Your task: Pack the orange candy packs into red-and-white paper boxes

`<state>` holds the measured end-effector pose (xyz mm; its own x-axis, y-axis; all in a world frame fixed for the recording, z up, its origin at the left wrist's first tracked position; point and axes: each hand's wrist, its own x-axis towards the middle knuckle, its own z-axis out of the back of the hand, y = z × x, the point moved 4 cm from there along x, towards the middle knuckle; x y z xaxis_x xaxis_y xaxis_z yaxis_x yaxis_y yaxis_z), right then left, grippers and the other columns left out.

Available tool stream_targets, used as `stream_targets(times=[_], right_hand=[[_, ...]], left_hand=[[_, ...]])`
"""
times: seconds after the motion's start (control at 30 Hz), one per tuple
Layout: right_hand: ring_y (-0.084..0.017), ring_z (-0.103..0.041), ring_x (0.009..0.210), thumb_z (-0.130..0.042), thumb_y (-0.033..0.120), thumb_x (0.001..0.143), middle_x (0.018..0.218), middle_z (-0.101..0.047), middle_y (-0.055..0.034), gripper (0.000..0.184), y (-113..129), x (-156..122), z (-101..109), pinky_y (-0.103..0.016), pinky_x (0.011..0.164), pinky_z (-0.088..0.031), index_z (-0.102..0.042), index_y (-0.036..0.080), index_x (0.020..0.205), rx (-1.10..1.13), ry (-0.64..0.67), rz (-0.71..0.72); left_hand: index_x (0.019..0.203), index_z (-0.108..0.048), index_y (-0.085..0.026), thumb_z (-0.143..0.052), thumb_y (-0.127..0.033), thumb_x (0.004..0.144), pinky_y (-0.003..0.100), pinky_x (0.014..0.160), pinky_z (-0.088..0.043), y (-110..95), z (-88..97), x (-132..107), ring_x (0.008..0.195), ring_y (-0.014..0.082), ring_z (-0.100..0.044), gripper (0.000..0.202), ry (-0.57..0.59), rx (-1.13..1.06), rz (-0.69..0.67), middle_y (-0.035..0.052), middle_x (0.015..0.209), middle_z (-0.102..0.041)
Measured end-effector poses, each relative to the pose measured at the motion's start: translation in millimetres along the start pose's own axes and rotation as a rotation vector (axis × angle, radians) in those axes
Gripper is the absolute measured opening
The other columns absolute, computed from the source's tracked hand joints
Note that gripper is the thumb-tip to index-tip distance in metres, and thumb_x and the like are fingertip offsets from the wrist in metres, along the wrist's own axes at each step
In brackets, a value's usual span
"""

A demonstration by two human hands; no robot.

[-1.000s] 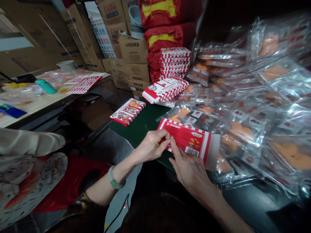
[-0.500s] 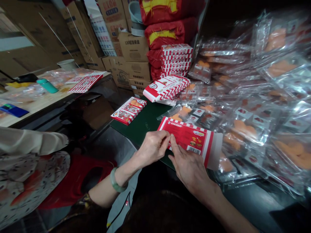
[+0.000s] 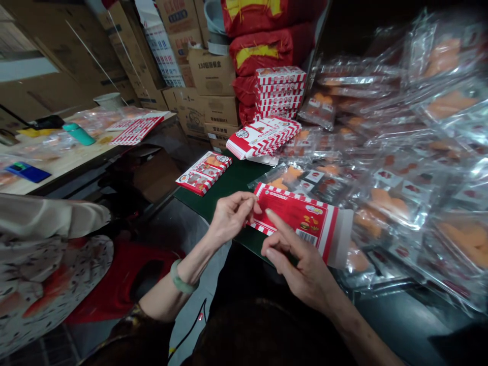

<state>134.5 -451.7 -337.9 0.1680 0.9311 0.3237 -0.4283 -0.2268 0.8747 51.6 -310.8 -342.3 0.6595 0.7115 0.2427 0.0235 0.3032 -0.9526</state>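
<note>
A flat red box [image 3: 287, 213] with striped edges lies at the table's near edge, its white end flap [image 3: 342, 239] sticking out to the right. My left hand [image 3: 233, 216], a pale green bangle on its wrist, is at the box's left end with fingers curled and pinched together. I cannot make out what is in that pinch. Over the box's lower edge is my right hand [image 3: 299, 256], its index finger stretched toward the left end and its fingers apart, holding nothing. Behind the box are clear plastic packets [image 3: 293, 175] with orange pieces inside.
A closed striped box [image 3: 204, 173] rests on the green table [image 3: 224, 190]. Behind it are flat box blanks [image 3: 263, 137] and stacked boxes [image 3: 280, 91]. Clear packets [image 3: 392, 198] are heaped on the right. At left, a person's sleeve [image 3: 49, 216] is beside another table [image 3: 19, 188].
My left hand has drawn slightly left, away from my right. My right hand has lifted off the box face, its fingers spreading. The box stays in about the same place.
</note>
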Motion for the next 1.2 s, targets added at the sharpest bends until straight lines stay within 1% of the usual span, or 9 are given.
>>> stream_targets(times=[0.13,0.27,0.4,0.57,0.7,0.87,1.03,1.1,1.2], right_hand=[[-0.008,-0.054,0.062,-0.047,0.018,0.089,0.078,-0.061,0.0021,0.056,-13,-1,-4,-0.022,0.061,-0.046,-0.034,0.021,0.143,0.04,0.037,-0.058],[-0.007,-0.051,0.058,-0.048,0.019,0.088,0.081,-0.062,0.0004,0.052,-11,-3,-7,-0.022,0.058,-0.043,-0.04,0.019,0.139,0.03,0.02,-0.051],[-0.006,-0.046,0.052,-0.048,0.02,0.087,0.075,-0.061,0.001,0.045,0,-2,-4,-0.02,0.05,-0.04,-0.048,0.016,0.131,0.195,0.056,-0.12],[-0.005,-0.046,0.05,-0.048,0.02,0.085,0.072,-0.062,0.0004,0.046,10,-3,-2,-0.02,0.049,-0.039,-0.049,0.011,0.13,0.268,0.142,-0.163],[-0.008,-0.053,0.057,-0.046,0.019,0.085,0.074,-0.065,-0.0004,0.053,9,-6,-9,-0.022,0.055,-0.044,-0.04,0.01,0.137,0.15,0.156,-0.095],[-0.011,-0.058,0.057,-0.043,0.018,0.088,0.073,-0.067,-0.0025,0.056,7,-8,-21,-0.025,0.055,-0.045,-0.033,0.004,0.141,-0.19,0.091,-0.009],[-0.013,-0.061,0.057,-0.042,0.014,0.091,0.068,-0.066,-0.0026,0.043,41,-15,-21,-0.026,0.056,-0.046,-0.043,0.006,0.134,-0.422,-0.04,0.343],[-0.013,-0.062,0.061,-0.044,0.015,0.092,0.07,-0.066,-0.0016,0.042,52,-19,-20,-0.025,0.059,-0.048,-0.045,0.012,0.134,-0.348,-0.04,0.409],[-0.008,-0.055,0.053,-0.044,0.017,0.093,0.068,-0.063,0.0033,0.045,44,-17,-10,-0.02,0.052,-0.045,-0.042,0.022,0.137,0.019,-0.085,0.16]], left_hand=[[0.096,-0.068,-0.011,-0.055,-0.031,0.088,0.019,0.049,-0.046,-28,-1.9,-13,0.053,0.009,-0.057,0.025,0.115,0.115,-0.128,0.0034,0.066,-0.066],[0.097,-0.069,-0.012,-0.053,-0.024,0.09,0.02,0.053,-0.051,-37,3.2,-17,0.055,0.0103,-0.062,0.022,0.206,0.287,-0.317,0.0061,0.073,-0.071],[0.102,-0.064,-0.012,-0.05,-0.015,0.09,0.023,0.067,-0.054,-44,7.2,-25,0.074,0.0137,-0.068,0.019,0.293,0.506,-0.679,0.0091,0.085,-0.072],[0.087,-0.06,-0.012,-0.044,-0.008,0.088,0.022,0.05,-0.041,-56,7.4,-37,0.057,0.0105,-0.054,0.016,0.304,0.842,-0.856,0.003,0.065,-0.06],[0.075,-0.057,-0.014,-0.043,-0.008,0.084,0.023,0.049,-0.035,-57,4.3,-36,0.053,0.0103,-0.049,0.017,0.314,0.881,-0.805,0.001,0.06,-0.055],[0.066,-0.054,-0.014,-0.045,-0.009,0.078,0.02,0.049,-0.035,-45,-1.2,-29,0.048,0.0073,-0.045,0.017,0.219,0.629,-0.705,-0.0012,0.054,-0.054],[0.061,-0.057,-0.012,-0.05,-0.011,0.073,0.017,0.046,-0.031,-25,3.0,-20,0.047,0.005,-0.04,0.014,0.169,0.482,-0.485,-0.0029,0.052,-0.05],[0.063,-0.059,-0.011,-0.053,-0.015,0.076,0.017,0.044,-0.031,-19,11.9,-16,0.045,0.0044,-0.039,0.014,0.103,0.358,-0.313,-0.0037,0.05,-0.048],[0.08,-0.066,-0.01,-0.056,-0.028,0.083,0.017,0.043,-0.037,-19,22.3,-19,0.045,0.0056,-0.045,0.021,0.052,0.107,-0.082,-0.0017,0.055,-0.055]])
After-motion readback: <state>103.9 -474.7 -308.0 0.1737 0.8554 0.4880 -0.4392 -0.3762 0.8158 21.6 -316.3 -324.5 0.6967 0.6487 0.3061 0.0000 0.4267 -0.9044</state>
